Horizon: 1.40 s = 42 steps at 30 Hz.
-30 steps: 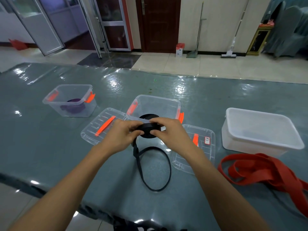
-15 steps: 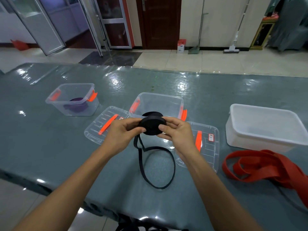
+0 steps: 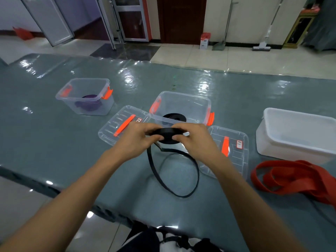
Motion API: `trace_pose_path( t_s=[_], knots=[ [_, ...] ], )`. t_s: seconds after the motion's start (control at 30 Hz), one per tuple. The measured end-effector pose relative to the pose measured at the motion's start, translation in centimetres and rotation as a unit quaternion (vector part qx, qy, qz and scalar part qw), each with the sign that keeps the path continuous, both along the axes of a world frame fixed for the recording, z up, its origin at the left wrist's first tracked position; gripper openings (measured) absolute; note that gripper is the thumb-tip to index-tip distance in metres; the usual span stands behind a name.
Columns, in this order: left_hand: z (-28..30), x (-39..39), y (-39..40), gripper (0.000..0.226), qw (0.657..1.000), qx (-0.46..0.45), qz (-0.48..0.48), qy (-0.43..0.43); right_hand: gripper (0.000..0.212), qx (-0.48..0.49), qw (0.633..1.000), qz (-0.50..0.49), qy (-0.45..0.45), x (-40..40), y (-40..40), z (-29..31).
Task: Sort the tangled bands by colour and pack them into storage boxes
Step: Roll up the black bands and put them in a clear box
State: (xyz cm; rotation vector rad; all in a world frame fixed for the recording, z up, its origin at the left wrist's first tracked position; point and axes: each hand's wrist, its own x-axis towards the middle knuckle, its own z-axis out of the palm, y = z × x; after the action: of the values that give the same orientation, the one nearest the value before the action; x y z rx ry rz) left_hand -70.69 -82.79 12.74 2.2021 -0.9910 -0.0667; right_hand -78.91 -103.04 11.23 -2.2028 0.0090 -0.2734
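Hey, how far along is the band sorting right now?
Done: a purple band sits in the left box, a black roll in the middle box. In hand: left hand and right hand coil another black band, tail loose. Left: the red bands, both lids.

Centre frame: left hand (image 3: 135, 140) & right hand (image 3: 195, 140) both pinch a rolled black band (image 3: 168, 136), its loose tail looping down onto the desk (image 3: 54, 142) toward the lower centre. Just behind: clear box (image 3: 181, 106) w/ another black roll inside, flanked by two lids (image 3: 123, 122). Upper left: clear box w/ purple band (image 3: 89, 103); right: white tub (image 3: 298, 135), red bands (image 3: 291, 177) below it.
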Motion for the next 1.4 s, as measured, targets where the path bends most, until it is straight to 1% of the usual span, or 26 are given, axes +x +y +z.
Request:
trace_pose_path(
  t_s=[0.07,0.13,0.23,0.33,0.4,0.47,0.5,0.53,0.57,0.6,0.63,0.67,0.7,0.73,0.77,0.8,0.9,0.97,1.07,1.13,1.2,1.23,1.27,1.33,1.37,1.4],
  knots=[
    [-0.1,-0.1,0.3,0.023,0.998,-0.047,0.015,0.031,0.025,0.062,0.998,-0.027,-0.005,0.4,0.3,0.0],
    [-0.4,0.1,0.8,0.028,0.993,-0.099,0.033,0.055,0.028,0.167,0.985,-0.052,0.001,0.8,1.0,-0.1],
    [-0.6,1.3,1.5,0.028,0.98,-0.167,0.059,0.094,0.029,0.355,0.932,-0.071,0.031,1.7,2.7,-0.1],
    [-0.7,2.8,2.6,0.034,0.962,-0.219,0.076,0.145,0.032,0.451,0.887,-0.087,0.037,3.3,4.0,-0.3],
    [-0.9,4.0,3.6,0.041,0.952,-0.238,0.082,0.172,0.031,0.477,0.875,-0.076,0.041,4.4,4.9,-0.2],
    [-1.2,5.3,4.7,0.047,0.95,-0.237,0.082,0.185,0.031,0.464,0.882,-0.061,0.051,5.4,5.8,-0.1],
    [-1.5,6.0,5.3,0.046,0.954,-0.225,0.081,0.181,0.03,0.438,0.896,-0.052,0.052,5.9,6.3,0.1],
    [-1.7,6.7,5.8,0.042,0.961,-0.205,0.079,0.166,0.031,0.381,0.922,-0.047,0.044,6.4,6.7,0.3],
    [-1.8,7.5,6.3,0.037,0.971,-0.18,0.073,0.142,0.033,0.288,0.956,-0.046,0.025,7.0,7.0,0.5],
    [-1.9,8.1,6.7,0.032,0.98,-0.154,0.06,0.11,0.036,0.171,0.984,-0.042,0.005,7.6,7.3,0.9],
    [-1.9,8.8,7.0,0.028,0.988,-0.127,0.04,0.074,0.037,0.059,0.998,-0.033,-0.009,8.3,7.6,1.2],
    [-1.9,9.5,7.3,0.023,0.994,-0.106,0.014,0.035,0.035,-0.03,0.999,-0.017,-0.018,8.9,7.8,1.6],
    [-1.8,10.1,7.4,0.019,0.996,-0.094,-0.009,-0.002,0.03,-0.086,0.996,0.001,-0.013,9.6,8.1,1.9],
    [-1.8,10.9,7.5,0.017,0.995,-0.089,-0.025,-0.031,0.026,-0.117,0.993,0.012,0.0,10.1,8.4,2.4],
    [-1.7,11.6,7.6,0.018,0.994,-0.095,-0.033,-0.045,0.023,-0.127,0.992,0.01,0.011,10.7,8.7,2.8],
    [-1.7,12.2,7.7,0.019,0.993,-0.11,-0.031,-0.039,0.022,-0.124,0.992,-0.002,0.017,11.3,8.7,3.1],
    [-1.4,13.3,7.8,0.027,0.98,-0.192,0.004,0.056,0.023,-0.06,0.997,-0.045,0.005,12.9,9.0,3.9],
    [-1.1,14.0,7.9,0.034,0.962,-0.245,0.016,0.119,0.024,0.065,0.995,-0.07,0.004,13.7,9.6,4.0],
    [-0.5,15.5,8.2,0.034,0.949,-0.278,0.008,0.149,0.026,0.277,0.955,-0.103,0.007,14.3,10.7,4.1],
    [-0.2,16.5,8.4,0.034,0.945,-0.283,-0.003,0.16,0.027,0.361,0.925,-0.117,0.01,14.6,11.3,3.8],
    [-0.2,17.2,8.7,0.033,0.952,-0.268,-0.016,0.151,0.028,0.399,0.908,-0.131,0.014,15.1,11.7,3.3],
    [-0.4,17.6,8.9,0.032,0.958,-0.254,-0.024,0.134,0.028,0.386,0.912,-0.137,0.017,15.3,11.8,3.0],
    [-0.6,18.1,9.2,0.029,0.966,-0.234,-0.032,0.108,0.029,0.333,0.932,-0.144,0.018,15.4,11.9,2.7],
    [-1.3,19.1,9.7,0.023,0.982,-0.179,-0.048,0.047,0.036,0.138,0.98,-0.144,0.018,15.6,12.0,2.2],
    [-1.7,19.5,9.9,0.019,0.986,-0.15,-0.056,0.034,0.039,0.054,0.99,-0.131,0.026,15.7,12.0,2.2],
    [-2.1,19.9,10.1,0.018,0.989,-0.129,-0.063,0.035,0.039,-0.002,0.993,-0.11,0.038,15.8,12.1,2.3]
  ],
)
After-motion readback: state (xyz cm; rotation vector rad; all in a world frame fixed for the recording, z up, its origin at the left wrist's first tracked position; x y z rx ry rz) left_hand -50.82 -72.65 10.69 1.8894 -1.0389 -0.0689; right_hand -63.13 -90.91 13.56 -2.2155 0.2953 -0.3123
